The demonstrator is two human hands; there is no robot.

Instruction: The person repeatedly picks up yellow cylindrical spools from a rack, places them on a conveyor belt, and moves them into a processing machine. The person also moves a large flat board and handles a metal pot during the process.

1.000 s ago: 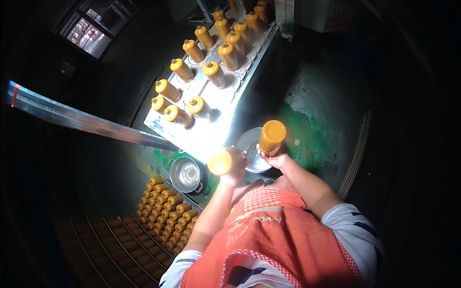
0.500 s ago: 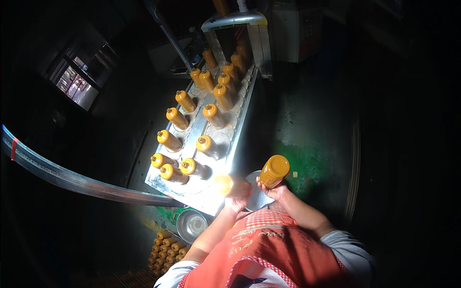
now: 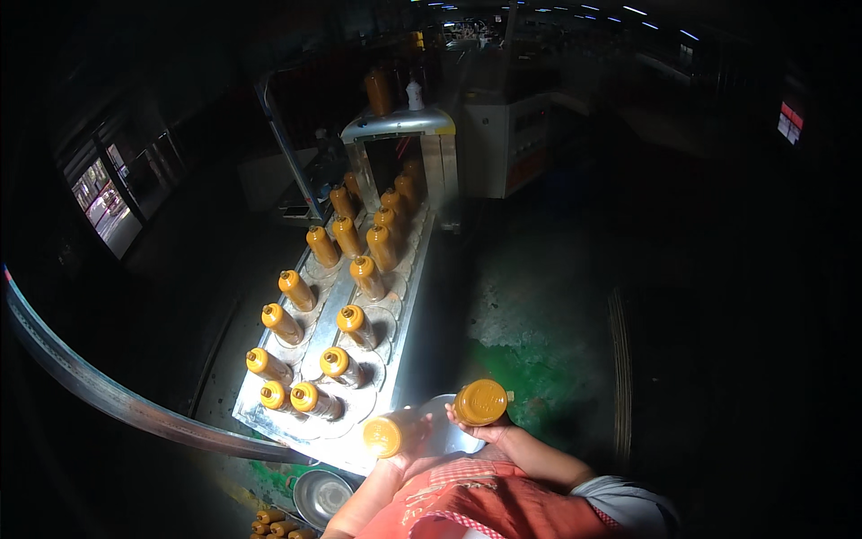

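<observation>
Dark floor, one metal table, two basins; left grip and right grip each around one amber bottle

Head view | worn high — angled down and forward | apron nearest | metal table stretching away ahead

Observed in low light: bright window at left, ceiling lights across the upper right, pale cabinet at rear, dark floor bearing green patches.
</observation>
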